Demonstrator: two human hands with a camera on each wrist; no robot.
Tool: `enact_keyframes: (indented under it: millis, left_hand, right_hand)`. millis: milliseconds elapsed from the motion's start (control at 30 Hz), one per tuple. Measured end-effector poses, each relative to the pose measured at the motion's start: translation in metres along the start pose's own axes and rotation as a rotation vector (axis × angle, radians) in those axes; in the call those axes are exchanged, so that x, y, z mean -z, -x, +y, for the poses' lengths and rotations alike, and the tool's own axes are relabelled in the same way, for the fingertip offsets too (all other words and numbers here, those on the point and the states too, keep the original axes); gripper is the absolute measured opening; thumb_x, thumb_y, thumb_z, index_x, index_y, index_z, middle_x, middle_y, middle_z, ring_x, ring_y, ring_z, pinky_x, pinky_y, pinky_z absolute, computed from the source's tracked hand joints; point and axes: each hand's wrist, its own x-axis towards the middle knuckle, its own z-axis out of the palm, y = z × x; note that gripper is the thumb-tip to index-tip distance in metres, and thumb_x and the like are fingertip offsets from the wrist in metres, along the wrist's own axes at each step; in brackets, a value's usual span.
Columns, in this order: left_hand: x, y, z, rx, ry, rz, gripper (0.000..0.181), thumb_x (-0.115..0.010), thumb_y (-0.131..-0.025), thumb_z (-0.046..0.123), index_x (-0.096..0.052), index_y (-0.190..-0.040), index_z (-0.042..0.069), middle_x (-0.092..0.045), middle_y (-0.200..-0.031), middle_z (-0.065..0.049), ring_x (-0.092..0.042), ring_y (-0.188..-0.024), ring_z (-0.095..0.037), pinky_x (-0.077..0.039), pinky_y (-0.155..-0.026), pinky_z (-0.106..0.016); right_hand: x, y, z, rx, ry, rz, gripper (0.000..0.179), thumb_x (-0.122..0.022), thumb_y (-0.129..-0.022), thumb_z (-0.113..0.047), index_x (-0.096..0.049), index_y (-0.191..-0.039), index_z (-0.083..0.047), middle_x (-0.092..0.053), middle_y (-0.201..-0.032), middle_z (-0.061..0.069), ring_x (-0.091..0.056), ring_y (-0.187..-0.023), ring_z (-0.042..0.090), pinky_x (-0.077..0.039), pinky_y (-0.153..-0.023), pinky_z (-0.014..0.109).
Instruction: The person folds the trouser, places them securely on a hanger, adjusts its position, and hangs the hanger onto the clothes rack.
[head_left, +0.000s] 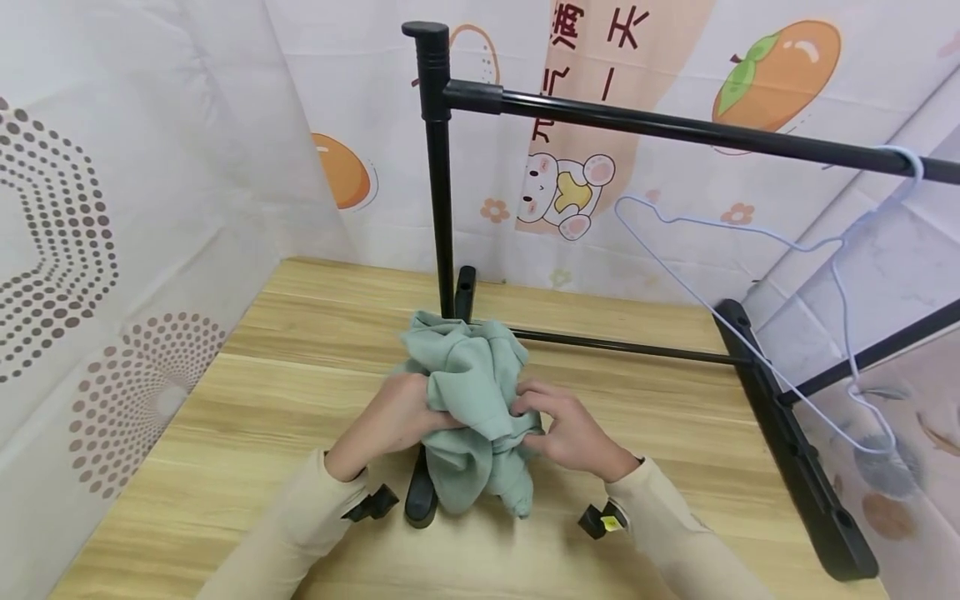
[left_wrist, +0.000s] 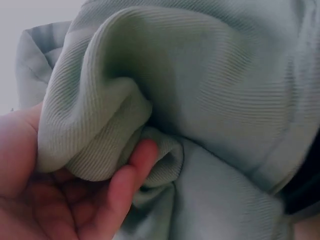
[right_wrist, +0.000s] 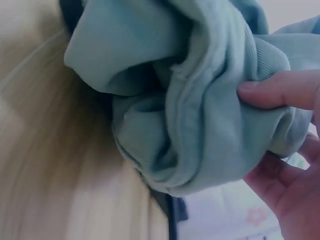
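Note:
A bunched, sage-green ribbed garment (head_left: 472,375) lies heaped over the rack's left foot, in front of the upright pole; its exact kind is hidden by the folds. From its left side my left hand (head_left: 397,412) grips a fold. In the left wrist view that fold of the garment (left_wrist: 95,125) passes between the left hand's (left_wrist: 75,200) thumb side and curled fingers. On the other side my right hand (head_left: 566,425) pinches the cloth. The right wrist view shows the right hand's (right_wrist: 287,175) thumb on a stitched part of the garment (right_wrist: 215,125), fingers underneath.
A black clothes rack (head_left: 438,200) stands on the wooden table (head_left: 315,350). From its top bar, at the right, hangs a light-blue hanger (head_left: 757,233). The rack's right foot (head_left: 795,450) and a low crossbar (head_left: 630,346) lie beyond the hands. Patterned curtains (head_left: 225,167) enclose the table.

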Motion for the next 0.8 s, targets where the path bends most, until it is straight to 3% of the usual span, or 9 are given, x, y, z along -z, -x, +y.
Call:
enact_keyframes:
  millis: [200, 367, 533, 633, 800]
  left_hand:
    - [-0.012, -0.007, -0.005, 0.052, 0.011, -0.127, 0.029, -0.079, -0.077, 0.034, -0.059, -0.065, 0.017, -0.061, -0.065, 0.006, -0.058, -0.067, -0.007, -0.050, -0.065, -0.026]
    - [-0.023, -0.008, -0.005, 0.061, 0.020, -0.155, 0.022, -0.079, -0.078, 0.030, -0.065, -0.076, 0.014, -0.066, -0.074, 0.003, -0.062, -0.074, -0.011, -0.052, -0.070, -0.027]
    - [-0.019, -0.005, -0.005, 0.069, 0.043, -0.173, 0.021, -0.077, -0.080, 0.029, -0.067, -0.088, 0.012, -0.068, -0.083, 0.000, -0.061, -0.079, -0.012, -0.051, -0.072, -0.028]
    - [-0.015, -0.002, -0.005, 0.086, 0.054, -0.187, 0.024, -0.076, -0.081, 0.030, -0.067, -0.094, 0.012, -0.069, -0.090, 0.000, -0.061, -0.083, -0.013, -0.051, -0.075, -0.030]
    - [-0.005, 0.008, -0.003, 0.077, -0.017, -0.153, 0.019, -0.078, -0.079, 0.028, -0.065, -0.087, 0.017, -0.064, -0.082, 0.006, -0.056, -0.075, -0.009, -0.048, -0.070, -0.028]
  right_hand:
    - [-0.011, 0.009, 0.019, -0.055, 0.037, -0.063, 0.037, -0.066, -0.060, 0.016, -0.062, -0.085, -0.011, -0.061, -0.094, 0.000, -0.053, -0.085, 0.010, -0.050, -0.072, 0.024]
    - [-0.019, 0.020, 0.032, -0.098, 0.010, -0.072, 0.038, -0.066, -0.060, 0.016, -0.060, -0.085, -0.012, -0.058, -0.089, -0.002, -0.050, -0.081, 0.007, -0.048, -0.069, 0.022]
    - [-0.019, 0.029, 0.035, -0.164, -0.195, -0.039, 0.043, -0.059, -0.066, 0.019, -0.059, -0.100, -0.008, -0.059, -0.104, 0.008, -0.052, -0.093, 0.010, -0.051, -0.079, 0.025]
    - [-0.014, 0.033, 0.036, -0.246, -0.337, -0.023, 0.048, -0.054, -0.072, 0.021, -0.051, -0.115, -0.001, -0.052, -0.120, 0.017, -0.055, -0.098, 0.008, -0.051, -0.083, 0.025]
    - [-0.003, 0.035, 0.041, -0.332, -0.519, -0.019, 0.052, -0.046, -0.083, 0.019, -0.040, -0.132, 0.006, -0.043, -0.134, 0.024, -0.057, -0.087, 0.006, -0.050, -0.076, 0.019]
